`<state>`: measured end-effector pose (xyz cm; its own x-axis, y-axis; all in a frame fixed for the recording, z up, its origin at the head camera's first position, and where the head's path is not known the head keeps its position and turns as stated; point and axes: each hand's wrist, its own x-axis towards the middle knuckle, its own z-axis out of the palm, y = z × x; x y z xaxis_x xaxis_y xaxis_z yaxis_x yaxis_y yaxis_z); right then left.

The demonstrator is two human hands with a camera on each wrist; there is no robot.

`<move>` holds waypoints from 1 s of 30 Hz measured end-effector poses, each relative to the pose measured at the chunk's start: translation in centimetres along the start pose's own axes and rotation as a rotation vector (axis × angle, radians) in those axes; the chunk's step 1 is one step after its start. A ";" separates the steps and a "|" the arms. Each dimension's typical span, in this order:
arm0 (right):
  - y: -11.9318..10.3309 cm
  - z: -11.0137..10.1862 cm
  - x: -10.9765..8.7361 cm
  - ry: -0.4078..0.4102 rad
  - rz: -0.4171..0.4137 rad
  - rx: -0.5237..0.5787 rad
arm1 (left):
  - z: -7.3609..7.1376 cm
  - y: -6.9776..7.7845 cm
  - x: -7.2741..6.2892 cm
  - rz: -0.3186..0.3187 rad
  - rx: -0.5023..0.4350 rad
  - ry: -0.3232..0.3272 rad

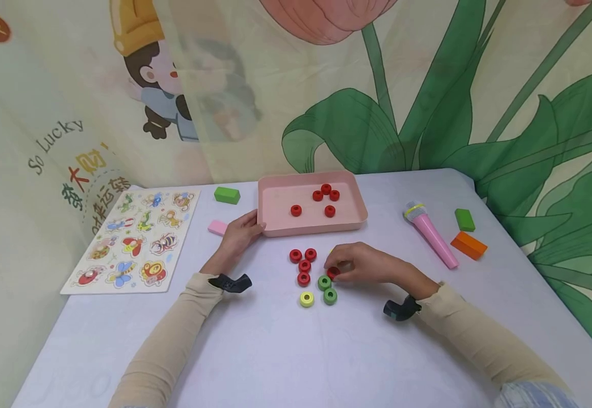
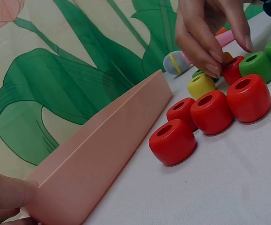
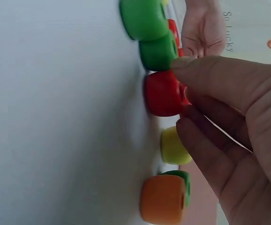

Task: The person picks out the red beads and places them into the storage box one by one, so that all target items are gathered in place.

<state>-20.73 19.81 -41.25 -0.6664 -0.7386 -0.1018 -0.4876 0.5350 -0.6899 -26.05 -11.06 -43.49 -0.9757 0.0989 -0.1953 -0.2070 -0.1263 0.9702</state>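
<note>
My left hand [image 1: 238, 237] holds the near left corner of a pink tray [image 1: 316, 231], thumb against its wall in the left wrist view. Several red beads [image 1: 329, 211] lie inside the tray. My right hand [image 1: 364, 263] has thumb and fingertips on either side of a red bead [image 3: 162, 93], pinching it at the table. Green beads [image 1: 329, 296] sit right beside it, and a yellow bead [image 1: 307, 299] lies nearer to me. Left of that hand is a cluster of red beads [image 1: 303, 265]. An orange bead [image 3: 163, 199] shows in the right wrist view; from the head it is hidden.
A pink toy microphone [image 1: 433, 235] lies to the right, with green [image 1: 464, 220] and orange blocks [image 1: 469, 245] beyond it. On the left are an insect puzzle board [image 1: 143, 238], a green block [image 1: 226, 195] and a pink block [image 1: 217, 227]. A printed curtain [image 1: 255, 153] hangs behind the table.
</note>
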 end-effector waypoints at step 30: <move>-1.1 -7.4 4.8 0.178 -0.076 -0.017 | 0.1 0.1 0.0 -0.014 0.008 0.007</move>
<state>-27.52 18.73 -35.70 -0.7160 -0.6936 0.0798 -0.5488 0.4885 -0.6783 -26.06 -11.03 -43.35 -0.9733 0.0932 -0.2096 -0.2198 -0.1173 0.9685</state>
